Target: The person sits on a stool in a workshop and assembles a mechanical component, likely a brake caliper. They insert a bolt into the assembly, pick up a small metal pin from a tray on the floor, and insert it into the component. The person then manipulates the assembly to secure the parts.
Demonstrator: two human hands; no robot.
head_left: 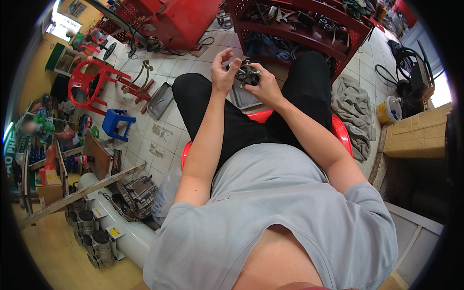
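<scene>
Between my knees, my right hand point(265, 87) grips a small, round, dark metal part with bolt-like studs point(246, 74) from its right side, thumb and fingers closed on it. My left hand point(223, 75) is just left of the part, palm turned inward. Its fingers are loosely bent and stand apart from the thumb, which reaches close to the part's left edge. Whether the thumb touches it I cannot tell. Below the part, a grey metal tray point(245, 99) lies on the floor, partly hidden by my hands and legs.
Ahead stands a red tool cart point(295, 31) with tools and parts. Left are another grey tray point(160, 100), a blue stool point(118, 123) and a red chair point(82, 86). Right are a crumpled grey cloth point(352, 113) and a yellowish bucket point(388, 111). I sit on a red seat point(341, 137).
</scene>
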